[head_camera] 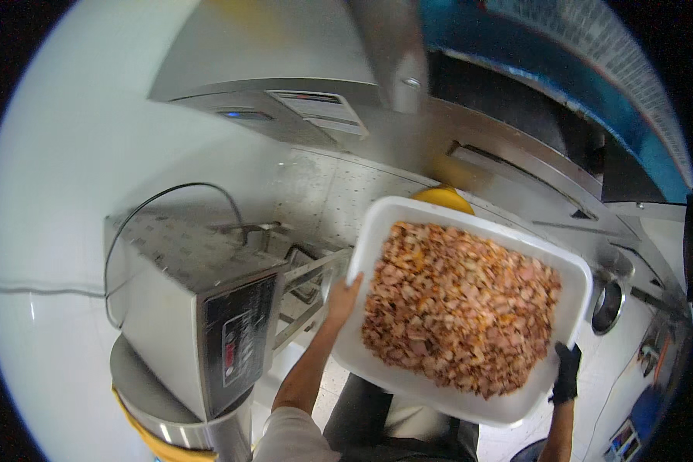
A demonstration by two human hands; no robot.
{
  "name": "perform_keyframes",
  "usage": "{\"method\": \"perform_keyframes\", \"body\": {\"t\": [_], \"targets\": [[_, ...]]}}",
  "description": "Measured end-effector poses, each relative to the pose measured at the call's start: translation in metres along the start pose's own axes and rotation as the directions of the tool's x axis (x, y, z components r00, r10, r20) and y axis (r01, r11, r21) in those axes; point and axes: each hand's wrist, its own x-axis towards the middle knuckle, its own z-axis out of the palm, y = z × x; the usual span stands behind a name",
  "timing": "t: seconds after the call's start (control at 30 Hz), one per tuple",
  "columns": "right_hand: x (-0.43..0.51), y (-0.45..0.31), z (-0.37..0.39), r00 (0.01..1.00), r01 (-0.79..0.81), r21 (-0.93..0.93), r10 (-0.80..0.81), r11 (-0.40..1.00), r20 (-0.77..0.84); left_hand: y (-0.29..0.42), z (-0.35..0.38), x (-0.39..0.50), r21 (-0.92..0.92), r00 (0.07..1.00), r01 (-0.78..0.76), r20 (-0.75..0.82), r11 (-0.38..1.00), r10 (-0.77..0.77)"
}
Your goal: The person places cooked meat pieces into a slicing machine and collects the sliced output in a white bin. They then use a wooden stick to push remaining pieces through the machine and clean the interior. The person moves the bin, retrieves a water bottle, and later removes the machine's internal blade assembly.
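A white plastic tub (pixel 580 277) lies across the middle of the head view, tilted in the picture, in front of my body. Chopped meat pieces (pixel 462 306), pink and brown, cover most of its bottom. My left hand (pixel 342 299), bare, grips the tub's left side with the thumb at the rim. On the opposite side, my right hand (pixel 566 372) in a black glove holds the lower right rim.
Left of me a metal box with a control panel (pixel 239 341) rests on a steel drum (pixel 231 430), its cable looped above. A metal rack (pixel 306 283) stands between box and tub. Stainless equipment (pixel 496 167) runs along the far side. A round metal bowl (pixel 607 307) is at the right.
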Motion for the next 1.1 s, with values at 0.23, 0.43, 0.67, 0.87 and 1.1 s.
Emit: {"method": "perform_keyframes", "body": {"t": [0.23, 0.43, 0.67, 0.87, 1.1], "targets": [[-0.007, -0.008, 0.01, 0.998, -0.063, 0.083, 0.064, 0.995, -0.005, 0.007, -0.005, 0.004, 0.093, 0.984, -0.149, 0.118, 0.985, 0.137], [-0.006, 0.0, 0.011, 1.0, 0.01, 0.088, -0.008, 0.996, -0.022, 0.013, -0.014, -0.011, -0.072, 0.965, -0.205, 0.151, 0.976, 0.214], [0.002, 0.023, 0.006, 0.996, 0.081, 0.066, -0.078, 0.995, -0.04, 0.006, -0.012, -0.007, -0.271, 0.95, -0.239, 0.133, 0.932, 0.283], [-0.006, 0.035, 0.004, 0.992, 0.125, 0.13, -0.123, 0.984, -0.025, 0.013, -0.015, -0.004, -0.286, 0.959, -0.213, 0.121, 0.934, 0.256], [0.004, 0.04, -0.01, 0.985, 0.14, 0.273, -0.161, 0.952, 0.055, 0.023, -0.016, -0.007, -0.178, 0.952, -0.298, 0.02, 0.938, 0.307]]}}
